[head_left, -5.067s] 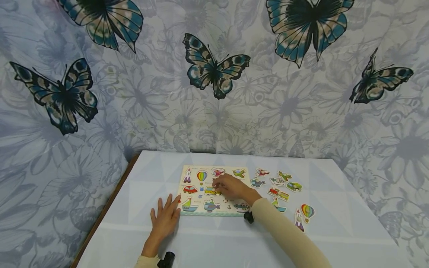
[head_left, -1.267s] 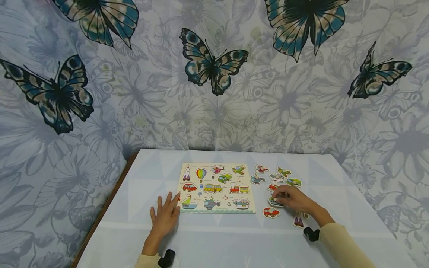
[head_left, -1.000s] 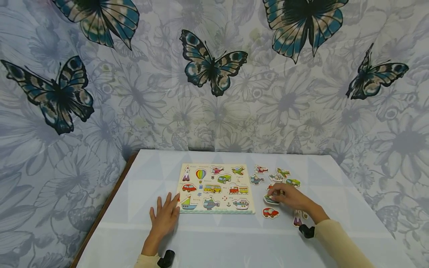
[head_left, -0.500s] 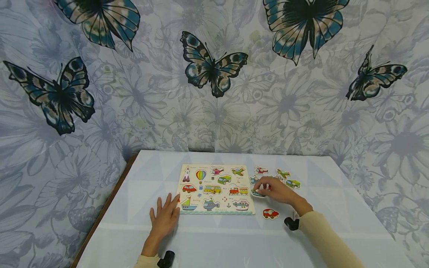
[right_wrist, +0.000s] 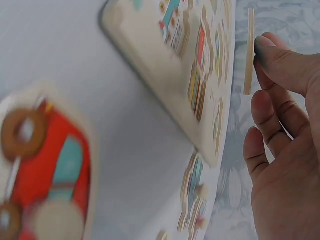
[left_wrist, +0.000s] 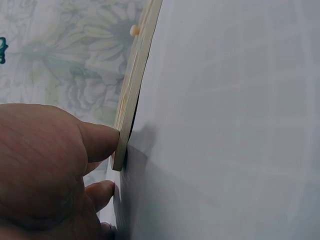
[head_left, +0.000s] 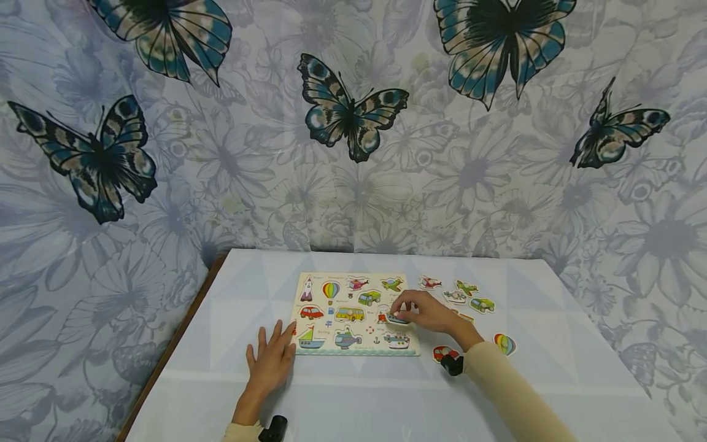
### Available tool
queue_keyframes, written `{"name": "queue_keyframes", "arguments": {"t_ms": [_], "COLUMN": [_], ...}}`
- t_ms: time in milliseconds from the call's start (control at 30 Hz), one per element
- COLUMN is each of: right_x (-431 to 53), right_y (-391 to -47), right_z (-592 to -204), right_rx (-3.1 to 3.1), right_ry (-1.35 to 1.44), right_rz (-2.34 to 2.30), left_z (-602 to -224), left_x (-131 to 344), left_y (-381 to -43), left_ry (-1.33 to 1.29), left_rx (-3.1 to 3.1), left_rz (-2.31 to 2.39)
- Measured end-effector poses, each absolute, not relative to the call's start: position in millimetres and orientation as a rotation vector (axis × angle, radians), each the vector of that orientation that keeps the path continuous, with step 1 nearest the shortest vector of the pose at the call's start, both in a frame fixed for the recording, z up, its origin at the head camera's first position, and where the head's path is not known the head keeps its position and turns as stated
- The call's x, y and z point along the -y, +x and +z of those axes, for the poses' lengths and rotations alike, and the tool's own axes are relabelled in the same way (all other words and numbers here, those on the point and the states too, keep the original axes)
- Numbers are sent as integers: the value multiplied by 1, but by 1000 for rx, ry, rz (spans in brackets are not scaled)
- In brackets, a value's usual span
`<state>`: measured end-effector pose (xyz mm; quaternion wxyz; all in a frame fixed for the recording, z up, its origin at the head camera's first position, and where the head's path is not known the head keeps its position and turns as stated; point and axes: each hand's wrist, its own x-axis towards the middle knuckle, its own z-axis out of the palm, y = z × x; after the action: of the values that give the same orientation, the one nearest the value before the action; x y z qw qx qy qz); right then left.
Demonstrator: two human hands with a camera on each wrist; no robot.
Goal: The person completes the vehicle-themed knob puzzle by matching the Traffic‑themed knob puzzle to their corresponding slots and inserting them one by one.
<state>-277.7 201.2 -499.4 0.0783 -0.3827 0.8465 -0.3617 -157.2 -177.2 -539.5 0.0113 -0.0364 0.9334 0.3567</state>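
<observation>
"Two hands are at the white counter (head_left: 353, 399). What is the nearer one doing?"

"The left hand (head_left: 269, 362) holds nothing. Its fingers are spread, and one touches the edge of a flat cream board (head_left: 377, 281) printed with coloured vehicles."

"And just right of that?"

"A red car-shaped wooden piece (head_left: 444, 353) with a pale, blurred round knob, apart from the board. Farther right is a rainbow-striped balloon-shaped piece (head_left: 504, 344)."

"The right hand (head_left: 428, 310)?"

"It pinches a thin wooden piece with a blue-grey, hull-like lower edge (head_left: 396, 320) above the right part of the board. The right wrist view shows it edge-on, not touching the board. Fingers hide most of its picture."

"How would it handle?"

"Light and stiff, I'd judge, like plywood; it shouldn't bend. The printed face could be a little slick, and narrow parts might chip. I'd take it by a knob, if it has one; I can't tell. Otherwise, by opposite edges near the middle."

"Farther back?"

"A green jeep-shaped piece (head_left: 482, 305), a green aeroplane-shaped piece (head_left: 466, 287) and a red helicopter-shaped piece (head_left: 429, 282), then a pale floral cloth (head_left: 353, 196) with teal butterflies."
</observation>
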Motion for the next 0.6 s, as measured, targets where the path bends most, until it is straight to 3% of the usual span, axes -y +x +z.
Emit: {"name": "queue_keyframes", "arguments": {"t_ms": [600], "right_x": [-123], "right_y": [-282], "right_z": [-512], "right_rx": [-2428], "right_ry": [-1173], "right_rz": [-1009], "left_z": [-538], "left_x": [177], "left_y": [-157], "left_ry": [-114], "left_rx": [-2925], "left_rz": [1123]}}
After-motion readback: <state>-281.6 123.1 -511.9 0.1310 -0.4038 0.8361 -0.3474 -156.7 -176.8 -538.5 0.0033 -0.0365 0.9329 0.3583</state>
